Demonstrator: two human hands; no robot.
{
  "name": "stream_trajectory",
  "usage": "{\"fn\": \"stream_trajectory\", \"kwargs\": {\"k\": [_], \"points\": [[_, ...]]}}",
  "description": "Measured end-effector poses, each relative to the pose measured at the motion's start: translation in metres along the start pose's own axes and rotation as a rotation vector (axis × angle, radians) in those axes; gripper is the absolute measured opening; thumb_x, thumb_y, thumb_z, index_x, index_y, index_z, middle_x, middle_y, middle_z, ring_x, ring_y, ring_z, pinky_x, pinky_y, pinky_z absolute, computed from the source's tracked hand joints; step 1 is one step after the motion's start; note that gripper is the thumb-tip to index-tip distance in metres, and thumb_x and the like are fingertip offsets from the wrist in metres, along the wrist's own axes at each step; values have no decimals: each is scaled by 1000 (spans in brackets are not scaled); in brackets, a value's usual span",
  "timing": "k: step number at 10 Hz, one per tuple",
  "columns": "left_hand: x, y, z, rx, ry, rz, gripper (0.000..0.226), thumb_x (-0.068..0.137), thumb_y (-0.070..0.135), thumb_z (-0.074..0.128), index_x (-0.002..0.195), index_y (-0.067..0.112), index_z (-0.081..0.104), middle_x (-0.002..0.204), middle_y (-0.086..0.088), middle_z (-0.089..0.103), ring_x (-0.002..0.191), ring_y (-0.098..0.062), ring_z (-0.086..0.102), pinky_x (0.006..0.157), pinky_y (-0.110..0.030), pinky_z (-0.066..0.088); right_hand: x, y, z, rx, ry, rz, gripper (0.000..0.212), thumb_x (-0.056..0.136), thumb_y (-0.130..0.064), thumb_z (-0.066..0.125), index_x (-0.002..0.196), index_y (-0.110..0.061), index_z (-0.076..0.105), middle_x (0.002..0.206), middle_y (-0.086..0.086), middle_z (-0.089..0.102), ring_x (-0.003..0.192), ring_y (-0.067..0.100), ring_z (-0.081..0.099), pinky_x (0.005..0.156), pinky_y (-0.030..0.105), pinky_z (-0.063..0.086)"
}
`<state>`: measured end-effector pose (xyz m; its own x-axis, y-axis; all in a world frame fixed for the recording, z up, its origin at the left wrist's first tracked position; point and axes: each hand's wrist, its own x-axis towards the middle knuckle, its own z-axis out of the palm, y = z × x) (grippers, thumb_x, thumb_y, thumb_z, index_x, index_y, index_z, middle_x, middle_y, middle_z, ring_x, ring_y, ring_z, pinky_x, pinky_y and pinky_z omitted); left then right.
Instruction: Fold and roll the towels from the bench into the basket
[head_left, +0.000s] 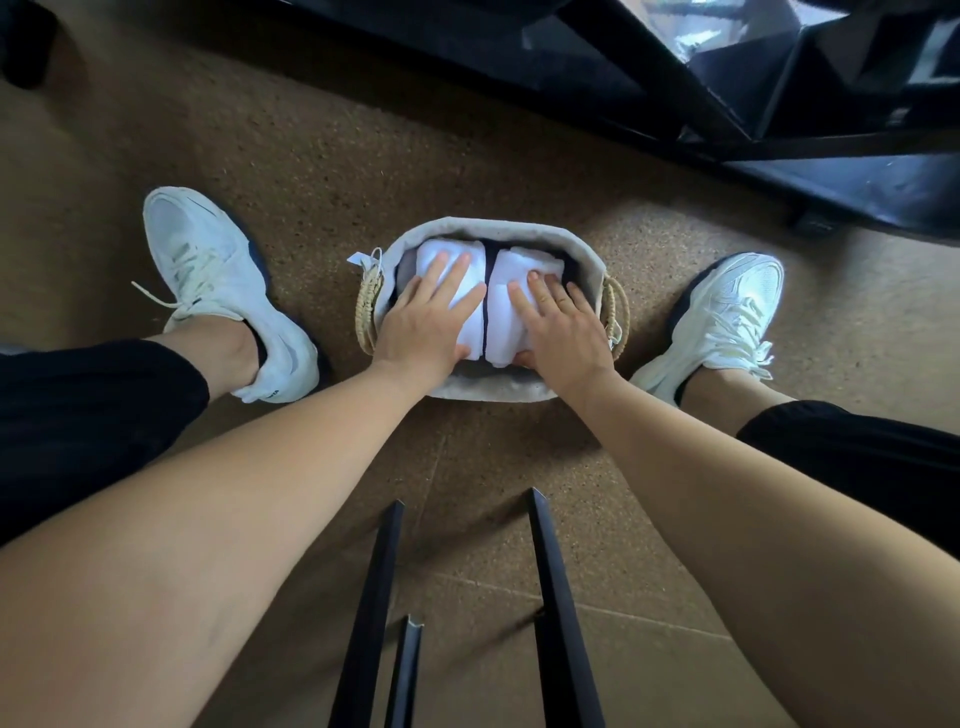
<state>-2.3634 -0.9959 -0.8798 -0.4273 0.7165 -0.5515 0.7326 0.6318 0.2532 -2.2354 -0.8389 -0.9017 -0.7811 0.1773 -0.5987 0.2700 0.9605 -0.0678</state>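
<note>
A woven basket (488, 228) with a pale cloth liner and straw handles stands on the floor between my feet. Two white rolled towels lie side by side in it, with dark cloth showing between and around them. My left hand (426, 322) presses flat on the left towel (431, 254), fingers straight. The palm of my right hand (563, 325) lies on the right towel (524, 262), fingers spread on top and the thumb tucked under the roll's near end.
My white sneakers flank the basket, the left one (218, 280) and the right one (727, 317). Black bench legs (561, 597) rise at the bottom centre. A black furniture frame (779, 130) crosses the upper right. The floor is brown cork-like tile.
</note>
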Motion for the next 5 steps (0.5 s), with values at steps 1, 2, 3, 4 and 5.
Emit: {"fn": "stream_trajectory", "kwargs": {"k": [1, 2, 3, 4, 5], "points": [[-4, 0, -13, -9, -60, -6, 81, 91, 40, 71, 158, 37, 26, 172, 7, -1, 158, -20, -2, 120, -42, 29, -6, 2, -17, 79, -36, -12, 89, 91, -55, 64, 160, -23, 18, 168, 11, 19, 155, 30, 21, 126, 47, 17], [-18, 2, -29, -29, -98, 2, 75, 95, 39, 66, 158, 35, 25, 171, 7, -5, 158, -23, -3, 117, -47, 36, -20, 2, -37, 69, -37, -46, 92, 88, -55, 69, 159, -21, 21, 166, 11, 22, 154, 31, 22, 126, 47, 18], [-30, -2, -45, -52, -141, 0, 68, 99, 35, 60, 158, 33, 26, 171, 8, -4, 158, -22, 3, 112, -47, 41, -30, 1, -51, 95, -47, -54, 88, 85, -52, 73, 154, -21, 30, 163, 9, 26, 150, 30, 27, 125, 48, 19], [-47, -6, -62, -59, -144, 4, 64, 100, 31, 58, 157, 30, 30, 171, 4, 6, 156, -24, 17, 108, -46, 45, -46, -1, -65, 150, -10, -58, 76, 86, -44, 75, 148, -18, 38, 158, 10, 34, 143, 32, 37, 124, 48, 24], [-62, -10, -72, -70, -156, -17, 58, 100, 28, 57, 154, 29, 38, 168, 2, 23, 150, -25, 31, 107, -46, 47, -63, -2, -71, 168, -12, -35, 65, 91, -37, 71, 147, -17, 44, 156, 11, 39, 140, 34, 41, 120, 48, 31]]}}
